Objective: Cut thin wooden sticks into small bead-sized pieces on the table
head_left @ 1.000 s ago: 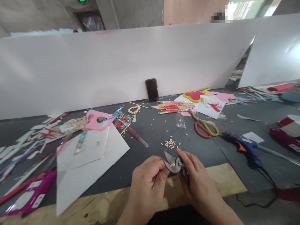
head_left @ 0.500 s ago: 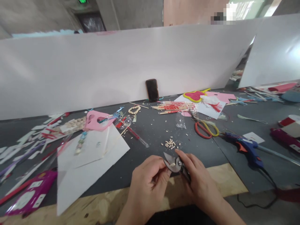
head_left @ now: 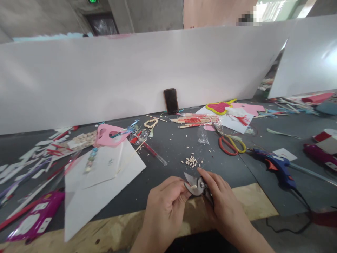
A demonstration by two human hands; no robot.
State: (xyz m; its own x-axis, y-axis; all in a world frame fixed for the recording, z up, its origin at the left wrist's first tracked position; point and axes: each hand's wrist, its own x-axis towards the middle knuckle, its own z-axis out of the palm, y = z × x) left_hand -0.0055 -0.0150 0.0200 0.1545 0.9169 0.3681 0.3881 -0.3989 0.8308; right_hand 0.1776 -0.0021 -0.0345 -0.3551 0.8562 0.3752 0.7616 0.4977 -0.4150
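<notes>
My right hand (head_left: pixel 222 200) is wrapped round the handles of a pair of pruning shears (head_left: pixel 200 185), whose blades stand apart and point left. Between the blades shows the pale end of a thin wooden stick (head_left: pixel 194 187). My left hand (head_left: pixel 167 202) pinches this stick close to the curved lower blade; the fingers hide most of its length. Just beyond the shears, a loose pile of short cut stick pieces (head_left: pixel 191 161) lies on the dark table (head_left: pixel 168 151).
Scissors (head_left: pixel 231 144) and a blue glue gun (head_left: pixel 276 167) lie to the right. Bagged sticks (head_left: pixel 197 120) and a phone (head_left: pixel 171 101) leaning on the white partition (head_left: pixel 118 77) are behind. White paper sheets (head_left: pixel 89 200) and a pink cutout (head_left: pixel 112 135) are at left.
My left fingers and the stick end between the blades have shifted very slightly. The shears stay in nearly the same place, their blades still apart.
</notes>
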